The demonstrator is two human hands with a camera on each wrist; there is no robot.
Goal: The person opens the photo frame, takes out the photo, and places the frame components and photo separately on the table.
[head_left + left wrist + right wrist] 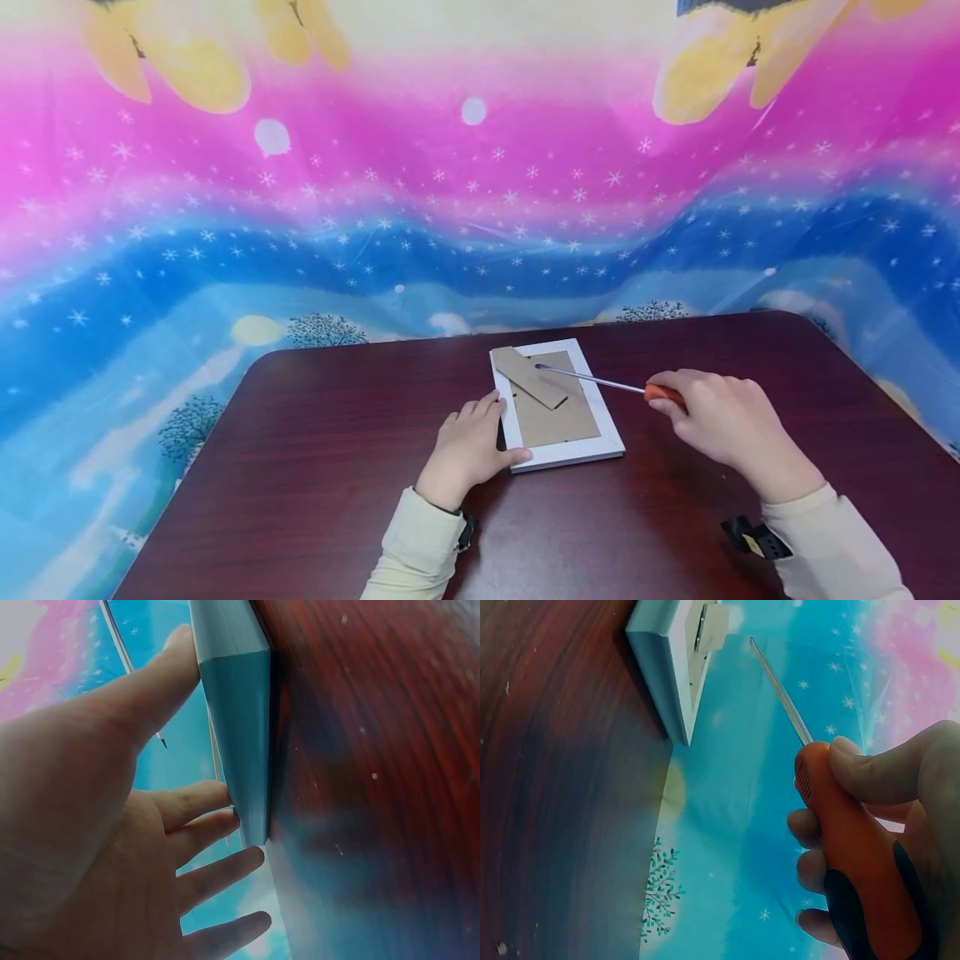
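Observation:
A white picture frame [570,451] lies face down on the table, its brown backing board [558,422] upward. Slanting across the board's upper left is the flat brown stand leg [528,379]. My left hand [467,446] rests at the frame's left side, thumb on the near left corner, fingers spread along the edge. In my right hand [727,417] I grip a screwdriver [859,832] by its orange and black handle. Its metal shaft points left over the frame, and the tip overlaps the board beside the stand leg in the head view. From the right wrist, the tip shows apart from the frame.
The dark red-brown wooden table [315,467] extends around the frame on all sides. Behind it and at its sides hangs a pink and blue cloth [420,250] with snowflakes and trees. Black straps [753,537] circle both wrists over light sleeves [832,542].

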